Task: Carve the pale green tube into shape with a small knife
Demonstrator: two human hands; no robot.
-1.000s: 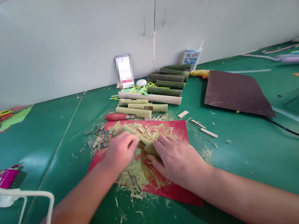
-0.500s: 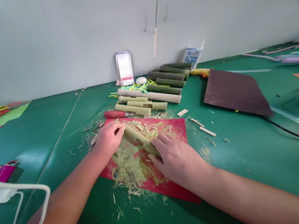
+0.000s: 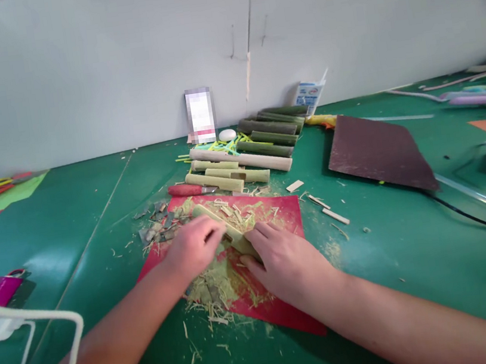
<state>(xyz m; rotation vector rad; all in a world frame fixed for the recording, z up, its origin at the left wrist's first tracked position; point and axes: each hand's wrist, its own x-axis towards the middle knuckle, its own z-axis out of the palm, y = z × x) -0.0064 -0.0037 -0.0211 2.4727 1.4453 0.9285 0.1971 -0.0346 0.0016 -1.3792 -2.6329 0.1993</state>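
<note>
Now, left hand (image 3: 195,250) fingers curled shut atop the bamboo piece (image 3: 233,235), right hand (image 3: 288,262) fingers gripping its end.

No writing could be read anywhere on the bench (image 3: 393,257). The card (image 3: 200,115) propped against the wall (image 3: 119,73) was blurred out, and the blue-and-white packet (image 3: 308,95) bore print, possibly a red logo, too small to make out.
</note>
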